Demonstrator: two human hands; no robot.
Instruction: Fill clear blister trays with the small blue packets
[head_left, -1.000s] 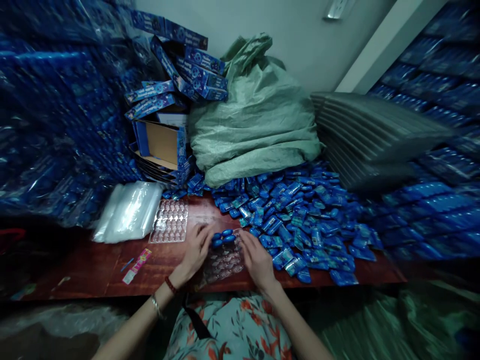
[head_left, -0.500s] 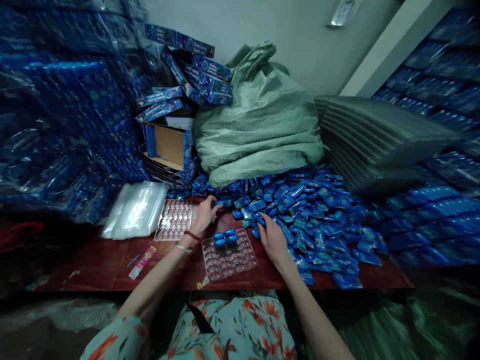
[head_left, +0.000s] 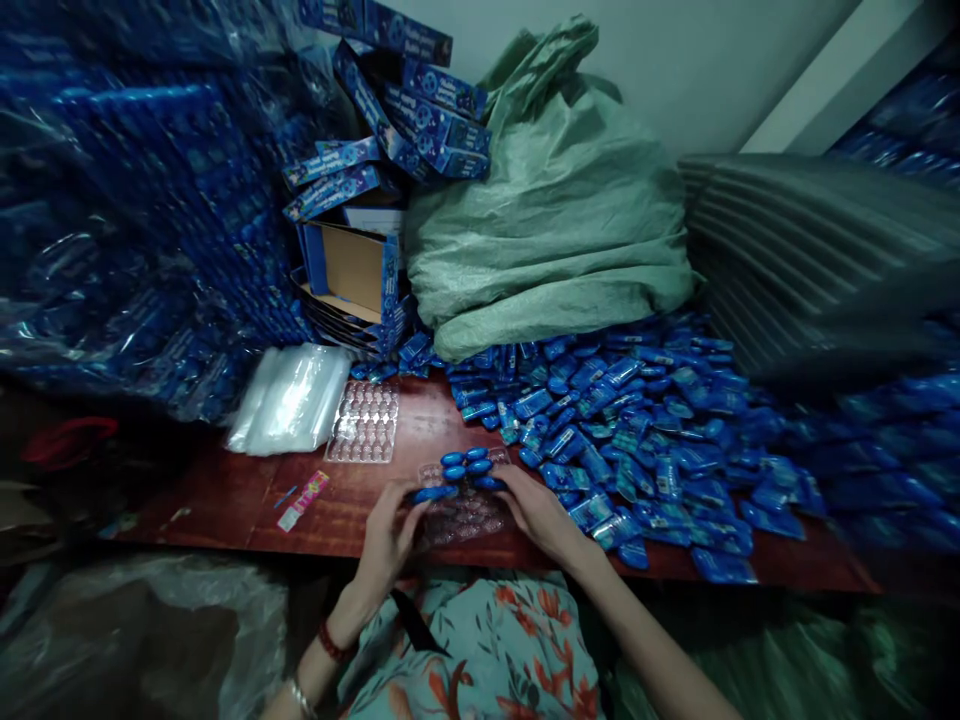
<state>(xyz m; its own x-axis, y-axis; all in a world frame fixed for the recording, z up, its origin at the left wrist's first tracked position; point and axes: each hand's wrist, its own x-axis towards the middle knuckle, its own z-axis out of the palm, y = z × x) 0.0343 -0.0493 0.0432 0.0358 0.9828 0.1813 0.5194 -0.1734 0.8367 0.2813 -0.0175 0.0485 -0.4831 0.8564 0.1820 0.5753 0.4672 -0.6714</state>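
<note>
A clear plastic tray point(head_left: 465, 522) with rows of moulded cups lies in front of me. Several small shiny blue packets point(head_left: 454, 472) stand in its far rows. My left hand point(head_left: 390, 525) pinches a blue packet point(head_left: 433, 493) over the tray's left side. At the right side, the fingers of my right hand point(head_left: 534, 505) close on another blue packet point(head_left: 489, 483), beside those standing in the tray. Whether either held packet touches a cup is hard to tell. Past the tray spreads a big heap of loose blue packets point(head_left: 622, 440).
Another clear tray point(head_left: 363, 425) lies at left, beside a stack of clear plastic bags point(head_left: 289, 400). A pink strip point(head_left: 304, 502) is on the red-brown table point(head_left: 217, 508). Behind are printed blue boxes point(head_left: 349, 265), a large green sack point(head_left: 547, 230) and grey stacked sheets point(head_left: 810, 260).
Both hands have come from the heap to the tray, each with a blue packet. My left hand moved nearer and now sits at the tray's left side. The camera view has shifted slightly.
</note>
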